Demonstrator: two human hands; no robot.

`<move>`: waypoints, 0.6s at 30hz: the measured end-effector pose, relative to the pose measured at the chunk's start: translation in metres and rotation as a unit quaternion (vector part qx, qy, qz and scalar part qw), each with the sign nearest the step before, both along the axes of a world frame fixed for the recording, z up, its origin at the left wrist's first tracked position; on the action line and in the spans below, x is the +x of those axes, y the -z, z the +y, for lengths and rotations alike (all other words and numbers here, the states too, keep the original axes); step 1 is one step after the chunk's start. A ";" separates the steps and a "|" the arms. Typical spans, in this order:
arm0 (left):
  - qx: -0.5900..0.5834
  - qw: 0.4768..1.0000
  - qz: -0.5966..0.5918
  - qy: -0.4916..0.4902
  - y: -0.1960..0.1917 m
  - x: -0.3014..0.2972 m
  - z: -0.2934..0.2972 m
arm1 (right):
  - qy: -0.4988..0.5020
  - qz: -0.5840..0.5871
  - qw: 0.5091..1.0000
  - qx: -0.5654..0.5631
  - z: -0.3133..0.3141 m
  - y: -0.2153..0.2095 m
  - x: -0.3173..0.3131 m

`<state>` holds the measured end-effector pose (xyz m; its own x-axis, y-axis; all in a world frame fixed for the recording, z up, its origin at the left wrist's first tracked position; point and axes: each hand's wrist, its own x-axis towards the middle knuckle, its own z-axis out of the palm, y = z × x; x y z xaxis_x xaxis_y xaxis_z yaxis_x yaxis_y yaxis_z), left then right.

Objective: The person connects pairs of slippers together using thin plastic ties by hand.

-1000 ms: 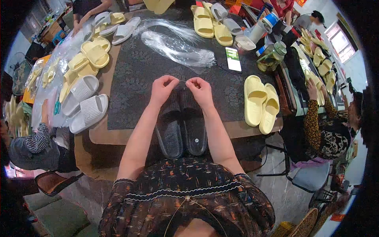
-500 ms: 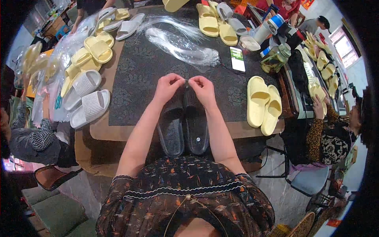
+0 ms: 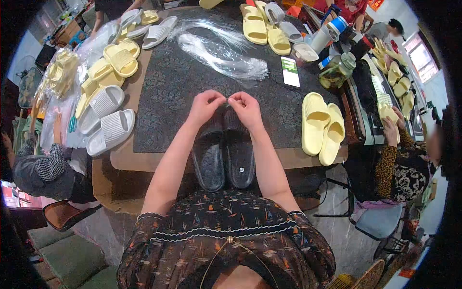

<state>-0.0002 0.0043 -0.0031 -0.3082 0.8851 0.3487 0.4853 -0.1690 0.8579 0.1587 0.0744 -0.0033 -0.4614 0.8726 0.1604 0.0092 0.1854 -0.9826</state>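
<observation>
A pair of black slide slippers (image 3: 210, 161) lies side by side at the table's near edge, toes pointing away from me. Over their toe ends, my left hand (image 3: 206, 107) and my right hand (image 3: 245, 110) meet, thumb and forefinger of each pinched together. The fingertips almost touch. Whatever is between them is too small to make out. Beyond my hands lies a bundle of clear, shiny plastic strands (image 3: 224, 60) on the dark patterned mat (image 3: 163, 111). To the right of my right hand rests a pale yellow pair of slippers (image 3: 315, 123).
Grey slippers (image 3: 111, 132) and yellow slippers (image 3: 120, 60) line the left side. At the far right are a phone (image 3: 290, 72), a glass jar (image 3: 338, 71) and more yellow slippers (image 3: 253, 26). Co-workers sit left and right; one handles a yellow slipper (image 3: 388, 113).
My fingertips have come slightly closer together; the black slippers stay put. On the left, a co-worker's clear bag of yellow slippers has shifted upward.
</observation>
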 end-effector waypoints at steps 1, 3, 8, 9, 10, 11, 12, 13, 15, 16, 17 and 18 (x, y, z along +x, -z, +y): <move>0.001 1.000 0.001 0.000 0.000 0.000 0.000 | -0.025 -0.029 0.999 0.019 -0.001 -0.002 0.001; 0.007 0.999 -0.041 -0.010 -0.002 0.003 0.001 | -0.019 -0.015 1.000 0.010 0.005 0.009 -0.002; -0.021 0.995 -0.089 -0.037 0.000 -0.006 0.000 | -0.002 0.015 1.000 0.019 0.002 0.009 -0.002; -0.019 0.995 -0.088 -0.036 0.001 -0.005 0.000 | -0.001 0.015 1.000 0.021 0.003 0.011 -0.001; -0.025 0.998 -0.059 -0.003 0.002 -0.002 0.000 | -0.004 -0.013 0.999 0.041 0.003 0.013 -0.001; -0.031 0.999 -0.029 0.030 0.003 0.001 0.000 | -0.007 -0.041 0.997 0.061 0.003 0.015 -0.001; -0.019 0.999 -0.029 0.027 0.002 0.004 -0.001 | -0.006 -0.041 0.997 0.063 0.002 0.013 0.000; -0.018 0.999 -0.029 0.027 0.001 0.004 -0.001 | 0.020 -0.015 0.999 0.048 0.001 0.011 0.000; 0.006 0.996 -0.077 -0.039 -0.002 0.000 -0.002 | 0.043 0.010 0.998 0.034 -0.001 0.009 0.000; 0.008 0.996 -0.072 -0.051 0.001 -0.003 -0.003 | 0.041 -0.010 0.998 0.039 -0.001 0.008 -0.001; 0.010 0.996 -0.072 -0.056 0.002 -0.005 -0.002 | 0.038 -0.031 0.998 0.044 -0.001 0.007 -0.002; 0.005 0.995 -0.077 -0.062 0.003 -0.006 -0.002 | 0.037 -0.040 0.997 0.052 -0.004 0.003 -0.003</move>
<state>-0.0063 0.0025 -0.0066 -0.4651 0.8339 0.2970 0.3663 -0.1241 0.9222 0.1556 0.0707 -0.0058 -0.4123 0.8848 0.2171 0.1045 0.2827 -0.9535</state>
